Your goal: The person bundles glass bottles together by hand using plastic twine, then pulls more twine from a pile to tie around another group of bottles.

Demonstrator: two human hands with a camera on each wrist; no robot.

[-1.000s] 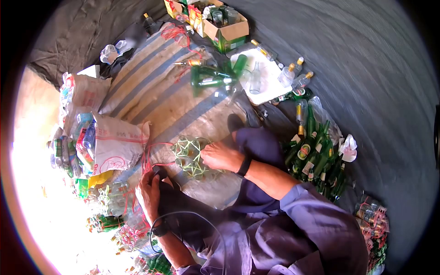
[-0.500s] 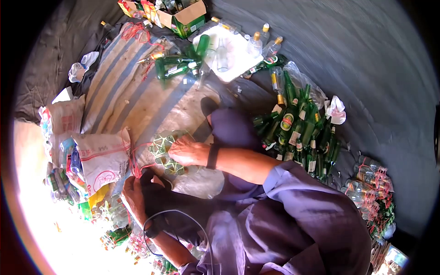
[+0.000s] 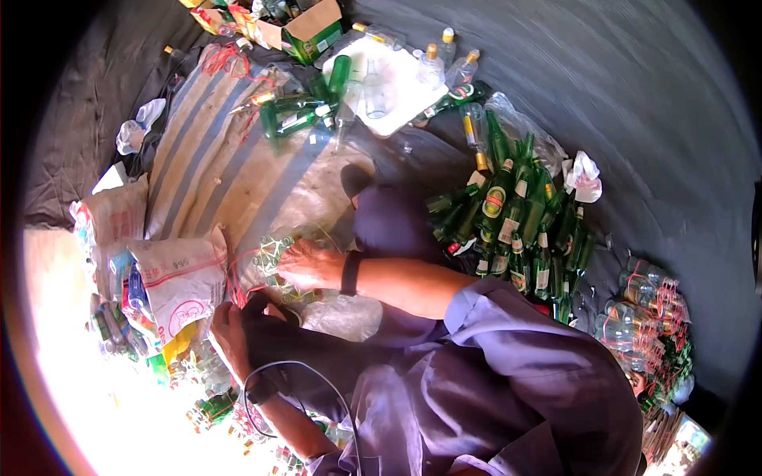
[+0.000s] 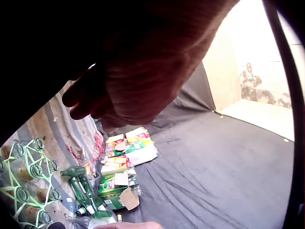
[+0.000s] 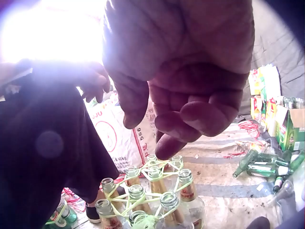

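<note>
A bundle of clear glass bottles (image 5: 136, 193), laced together at the necks with light green strapping, stands upright on the striped sheet before the person. Just above its bottle tops hangs my right hand (image 5: 186, 86), fingers loosely bent with nothing seen between them. In the head view, this right hand (image 3: 312, 265) covers the right part of the bundle (image 3: 272, 255). My left hand (image 3: 228, 333) lies by the left knee, away from the bundle. Its fingers (image 4: 86, 102) hang loosely curled and hold nothing that shows.
Green beer bottles (image 3: 516, 222) lie heaped to the right. Loose bottles (image 3: 298, 119) and a white foam tray (image 3: 393, 111) are farther forward. A stuffed woven sack (image 3: 182, 278) stands at the left, with red twine (image 3: 234, 278) beside it. Tied bottle bundles (image 3: 635, 333) stand behind at right.
The head view has swung, so the surroundings sit farther left in it. My right hand has shifted a little over the bundle. The left hand stays by the knee.
</note>
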